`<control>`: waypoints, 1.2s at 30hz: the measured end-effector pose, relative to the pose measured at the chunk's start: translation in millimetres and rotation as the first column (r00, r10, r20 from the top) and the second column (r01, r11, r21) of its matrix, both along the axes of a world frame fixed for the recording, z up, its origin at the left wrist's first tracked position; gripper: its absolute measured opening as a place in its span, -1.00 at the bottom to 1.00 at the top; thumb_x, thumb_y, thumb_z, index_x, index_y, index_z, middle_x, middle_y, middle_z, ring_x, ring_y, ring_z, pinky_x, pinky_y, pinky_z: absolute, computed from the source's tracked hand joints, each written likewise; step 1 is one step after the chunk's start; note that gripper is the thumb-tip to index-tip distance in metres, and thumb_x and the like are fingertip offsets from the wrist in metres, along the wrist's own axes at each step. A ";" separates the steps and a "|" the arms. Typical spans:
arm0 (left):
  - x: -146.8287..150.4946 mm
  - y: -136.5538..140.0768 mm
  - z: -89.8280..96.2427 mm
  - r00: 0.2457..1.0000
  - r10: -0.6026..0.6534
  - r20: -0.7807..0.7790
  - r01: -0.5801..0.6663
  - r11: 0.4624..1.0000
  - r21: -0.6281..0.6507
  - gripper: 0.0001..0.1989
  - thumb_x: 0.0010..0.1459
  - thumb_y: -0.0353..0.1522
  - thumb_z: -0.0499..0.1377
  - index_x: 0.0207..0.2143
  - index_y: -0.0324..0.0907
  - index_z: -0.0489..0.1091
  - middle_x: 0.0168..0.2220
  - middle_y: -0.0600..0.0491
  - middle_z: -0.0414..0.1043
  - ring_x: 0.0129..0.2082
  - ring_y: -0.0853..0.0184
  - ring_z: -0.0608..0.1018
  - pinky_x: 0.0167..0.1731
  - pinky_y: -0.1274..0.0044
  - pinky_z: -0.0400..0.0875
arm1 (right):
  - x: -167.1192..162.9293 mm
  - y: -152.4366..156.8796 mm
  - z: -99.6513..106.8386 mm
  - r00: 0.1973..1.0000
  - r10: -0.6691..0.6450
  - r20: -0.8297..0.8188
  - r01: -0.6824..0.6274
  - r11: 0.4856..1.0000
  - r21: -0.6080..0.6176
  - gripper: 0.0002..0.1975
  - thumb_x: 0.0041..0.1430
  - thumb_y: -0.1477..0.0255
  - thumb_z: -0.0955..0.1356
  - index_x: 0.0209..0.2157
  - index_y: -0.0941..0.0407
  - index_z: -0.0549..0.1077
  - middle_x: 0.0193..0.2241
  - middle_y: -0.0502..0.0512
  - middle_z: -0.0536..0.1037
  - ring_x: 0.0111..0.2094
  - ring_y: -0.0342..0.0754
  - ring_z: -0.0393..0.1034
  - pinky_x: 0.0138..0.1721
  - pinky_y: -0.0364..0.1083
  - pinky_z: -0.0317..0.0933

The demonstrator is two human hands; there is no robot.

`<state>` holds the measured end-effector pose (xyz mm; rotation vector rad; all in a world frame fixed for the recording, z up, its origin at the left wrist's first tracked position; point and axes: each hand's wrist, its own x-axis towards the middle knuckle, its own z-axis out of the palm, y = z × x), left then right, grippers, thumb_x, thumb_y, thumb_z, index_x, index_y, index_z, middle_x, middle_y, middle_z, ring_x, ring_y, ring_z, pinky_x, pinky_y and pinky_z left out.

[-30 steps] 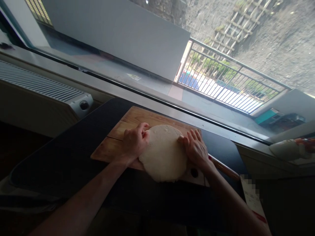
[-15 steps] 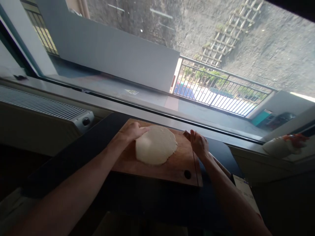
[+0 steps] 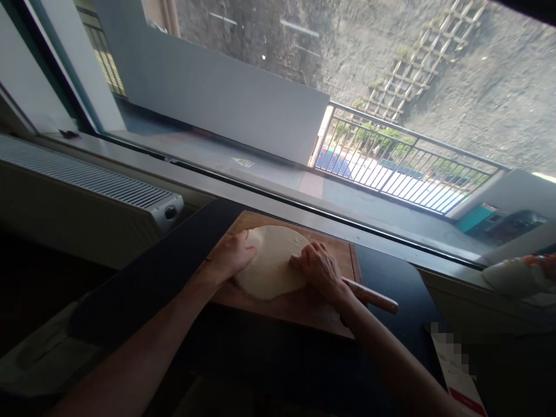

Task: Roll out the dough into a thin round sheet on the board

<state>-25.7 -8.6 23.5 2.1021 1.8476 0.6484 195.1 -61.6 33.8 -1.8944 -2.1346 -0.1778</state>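
A flat, roughly round sheet of dough [image 3: 275,260] lies on a wooden cutting board [image 3: 343,258]. My left hand [image 3: 237,253] is closed at the dough's left edge, its thumb over the top side; the fingertips are partly hidden. My right hand [image 3: 320,265] is wrapped round a wooden rolling pin [image 3: 373,297]. One end of the pin shows past the fingers over the dough, the other sticks out to the right beyond the board. The dough's right edge is partly covered by this hand.
The board rests on a dark table [image 3: 391,272] against the window sill [image 3: 278,217]. A white radiator [image 3: 91,179] stands on the left. Near the table's right edge is a pale box [image 3: 456,370], partly blurred out. A light object [image 3: 512,278] sits at far right.
My right hand has brought the rolling pin leftward from the board's right edge onto the dough. My left hand has shifted slightly down along the dough's left edge. The view has swung a little left.
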 end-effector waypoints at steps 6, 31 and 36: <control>7.0 -7.9 -19.6 0.983 0.136 -0.124 -0.112 0.977 0.182 -0.60 0.19 -0.16 -0.17 -0.23 -0.18 0.35 -0.39 -0.08 0.48 -0.38 0.19 0.52 -0.44 0.49 0.24 | 6.4 59.0 7.2 0.980 -0.199 -0.020 0.199 0.979 0.029 -0.62 0.29 0.26 0.06 -0.08 0.11 0.35 -0.03 0.18 0.34 -0.02 0.03 0.18 -0.02 0.01 0.05; 5.9 -6.9 -23.1 0.996 0.083 -0.019 -0.078 0.982 0.173 -0.67 0.22 -0.18 -0.16 -0.25 -0.12 0.32 -0.38 0.01 0.47 -0.37 0.25 0.50 -0.44 0.52 0.17 | -29.4 -61.9 -13.7 0.983 0.184 0.013 -0.179 0.971 -0.161 -0.36 0.25 0.14 0.08 0.25 0.21 -0.08 0.26 0.20 -0.11 0.27 0.04 -0.31 0.21 0.07 -0.20; 6.9 -8.7 -17.7 0.996 0.082 -0.036 -0.077 0.989 0.124 -0.67 0.21 -0.18 -0.14 -0.24 -0.15 0.32 -0.39 -0.02 0.47 -0.37 0.26 0.50 -0.43 0.52 0.18 | -10.6 22.5 -1.5 0.997 -0.070 -0.046 0.059 0.977 -0.205 -0.40 0.27 0.11 -0.02 0.17 0.17 0.12 0.25 0.24 -0.03 0.26 0.09 -0.26 0.17 0.12 -0.15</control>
